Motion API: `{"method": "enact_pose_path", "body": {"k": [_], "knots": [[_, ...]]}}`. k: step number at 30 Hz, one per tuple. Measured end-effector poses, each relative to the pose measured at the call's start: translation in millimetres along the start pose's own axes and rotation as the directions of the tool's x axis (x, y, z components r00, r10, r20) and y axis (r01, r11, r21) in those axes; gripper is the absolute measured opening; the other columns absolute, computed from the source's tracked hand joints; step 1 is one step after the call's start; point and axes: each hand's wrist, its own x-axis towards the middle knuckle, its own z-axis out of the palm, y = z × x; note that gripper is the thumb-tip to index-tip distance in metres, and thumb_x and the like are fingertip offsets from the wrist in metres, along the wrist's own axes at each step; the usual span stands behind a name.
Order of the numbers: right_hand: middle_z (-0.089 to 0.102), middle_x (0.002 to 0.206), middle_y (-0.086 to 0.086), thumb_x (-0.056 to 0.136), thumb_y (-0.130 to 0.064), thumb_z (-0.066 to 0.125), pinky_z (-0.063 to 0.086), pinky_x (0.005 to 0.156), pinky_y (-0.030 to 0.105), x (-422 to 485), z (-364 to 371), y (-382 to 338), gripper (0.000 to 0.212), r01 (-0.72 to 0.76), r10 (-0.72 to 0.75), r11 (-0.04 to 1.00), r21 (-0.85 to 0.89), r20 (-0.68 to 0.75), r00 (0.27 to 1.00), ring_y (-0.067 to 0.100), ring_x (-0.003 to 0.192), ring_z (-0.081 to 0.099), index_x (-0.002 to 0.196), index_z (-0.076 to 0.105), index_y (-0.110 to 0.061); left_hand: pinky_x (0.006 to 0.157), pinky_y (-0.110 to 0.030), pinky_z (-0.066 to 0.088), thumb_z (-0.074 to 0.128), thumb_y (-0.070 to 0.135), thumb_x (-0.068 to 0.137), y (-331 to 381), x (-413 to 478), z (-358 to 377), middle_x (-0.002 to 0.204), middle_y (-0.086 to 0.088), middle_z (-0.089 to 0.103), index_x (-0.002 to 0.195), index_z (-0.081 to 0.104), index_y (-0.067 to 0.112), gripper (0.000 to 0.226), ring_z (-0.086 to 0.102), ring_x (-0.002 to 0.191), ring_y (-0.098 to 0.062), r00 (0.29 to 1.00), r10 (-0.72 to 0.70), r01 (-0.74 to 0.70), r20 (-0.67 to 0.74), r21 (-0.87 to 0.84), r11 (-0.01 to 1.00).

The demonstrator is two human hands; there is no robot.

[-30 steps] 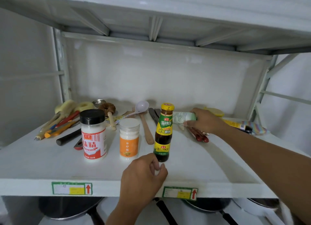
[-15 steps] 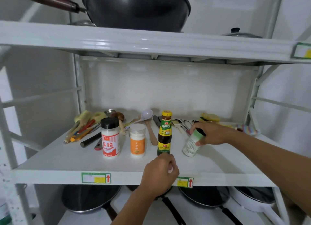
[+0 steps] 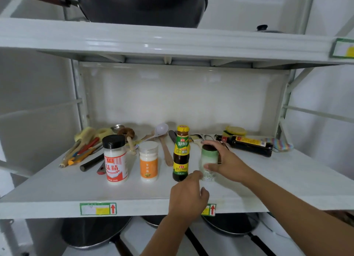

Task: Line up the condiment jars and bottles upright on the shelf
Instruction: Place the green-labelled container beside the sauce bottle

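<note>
1. The green-and-white jar (image 3: 209,164) stands upright on the shelf (image 3: 57,190), long axis vertical, dark cap up, at the right end of the front row.
2. The right hand (image 3: 228,163) reaches in from the right, forearm slanting up from the lower right. Its fingers (image 3: 213,143) curl over the cap and its thumb presses the jar's side, so they are closed on the jar.
3. The left hand (image 3: 188,197) rises from below, just in front of that jar. Its fingers (image 3: 197,174) are loosely curled and hold nothing; whether one fingertip touches the jar's base I cannot tell.
4. Just left of the right fingers stands the dark sauce bottle (image 3: 181,154), upright, yellow cap up. Further left are the orange-label jar (image 3: 148,161) and the black-capped jar (image 3: 115,159), both upright.
5. Behind and right of the right fingers, a dark bottle (image 3: 246,143) lies on its side, neck pointing left.
</note>
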Motion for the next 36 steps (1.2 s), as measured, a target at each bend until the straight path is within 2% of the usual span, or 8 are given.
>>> {"method": "enact_pose_path", "body": {"k": [4, 9, 14, 18, 23, 26, 31, 36], "knots": [[0.062, 0.133, -0.017, 0.084, -0.020, 0.087, 0.056, 0.087, 0.018, -16, 21, 23, 0.086, -0.095, 0.107, 0.968, 0.232, -0.039, 0.993, 0.000, 0.111, 0.067, 0.152, 0.037, -0.036, 0.083, -0.027, 0.049, 0.049, 0.036, 0.096, -1, 1, 4, 0.121, 0.009, 0.071, 0.136, 0.058, 0.031, 0.041, 0.067, 0.103, -0.012, 0.999, -0.027, 0.027, -0.024, 0.036, 0.999], [0.074, 0.120, -0.010, 0.076, -0.020, 0.094, 0.059, 0.091, 0.019, -24, 36, 40, 0.082, -0.166, 0.201, 0.943, 0.288, -0.099, 0.974, -0.004, 0.101, 0.072, 0.143, 0.049, -0.032, 0.073, -0.023, 0.044, 0.049, 0.035, 0.095, 1, 1, 5, 0.112, 0.009, 0.073, 0.132, 0.061, 0.032, 0.039, 0.067, 0.096, -0.011, 0.999, -0.035, 0.037, -0.034, 0.061, 0.997], [0.068, 0.132, -0.002, 0.080, -0.008, 0.087, 0.051, 0.094, 0.014, -23, 39, 43, 0.086, -0.157, 0.181, 0.962, 0.224, -0.094, 0.979, 0.006, 0.118, 0.068, 0.152, 0.044, -0.028, 0.076, -0.026, 0.044, 0.050, 0.032, 0.096, 4, 1, 3, 0.116, 0.006, 0.074, 0.135, 0.061, 0.030, 0.041, 0.068, 0.101, -0.014, 0.998, -0.064, 0.065, -0.012, 0.075, 0.995], [0.070, 0.126, -0.002, 0.078, -0.007, 0.087, 0.054, 0.091, 0.014, -25, 38, 42, 0.085, -0.145, 0.172, 0.970, 0.195, -0.132, 0.976, 0.003, 0.110, 0.069, 0.150, 0.047, -0.026, 0.082, -0.028, 0.049, 0.047, 0.028, 0.098, 3, 2, 3, 0.120, 0.004, 0.074, 0.143, 0.059, 0.029, 0.046, 0.068, 0.103, -0.016, 0.999, -0.048, 0.046, 0.014, 0.092, 0.995], [0.075, 0.121, -0.004, 0.073, -0.014, 0.090, 0.059, 0.100, 0.036, -25, 40, 45, 0.083, -0.155, 0.182, 0.974, 0.166, -0.167, 0.969, 0.005, 0.107, 0.074, 0.145, 0.051, -0.029, 0.085, -0.029, 0.051, 0.046, 0.026, 0.099, 1, 1, 1, 0.125, 0.004, 0.073, 0.147, 0.056, 0.029, 0.049, 0.067, 0.106, -0.016, 0.999, -0.014, 0.012, 0.030, 0.091, 0.996], [0.075, 0.118, -0.005, 0.075, -0.018, 0.092, 0.061, 0.096, 0.033, -25, 40, 43, 0.079, -0.157, 0.183, 0.977, 0.147, -0.189, 0.965, 0.004, 0.102, 0.074, 0.142, 0.053, -0.027, 0.085, -0.030, 0.053, 0.047, 0.025, 0.099, 1, 1, 0, 0.125, 0.004, 0.073, 0.147, 0.056, 0.028, 0.048, 0.068, 0.105, -0.016, 1.000, -0.007, 0.004, 0.029, 0.087, 0.996], [0.070, 0.113, -0.010, 0.070, -0.043, 0.095, 0.056, 0.078, 0.021, -25, 41, 37, 0.079, -0.175, 0.184, 0.983, 0.059, -0.237, 0.954, 0.003, 0.095, 0.069, 0.137, 0.054, -0.029, 0.071, -0.023, 0.047, 0.049, 0.024, 0.098, 2, 0, -2, 0.109, 0.005, 0.074, 0.143, 0.057, 0.032, 0.046, 0.067, 0.091, -0.013, 1.000, -0.014, 0.013, 0.022, 0.066, 0.998], [0.065, 0.115, -0.011, 0.077, -0.036, 0.091, 0.049, 0.077, 0.019, -22, 40, 36, 0.080, -0.196, 0.194, 0.981, 0.003, -0.159, 0.968, 0.003, 0.097, 0.064, 0.143, 0.047, -0.030, 0.078, -0.026, 0.048, 0.049, 0.026, 0.099, 2, 2, -1, 0.119, 0.004, 0.073, 0.144, 0.057, 0.029, 0.046, 0.067, 0.102, -0.016, 0.999, -0.035, 0.034, 0.024, 0.073, 0.997]]}}
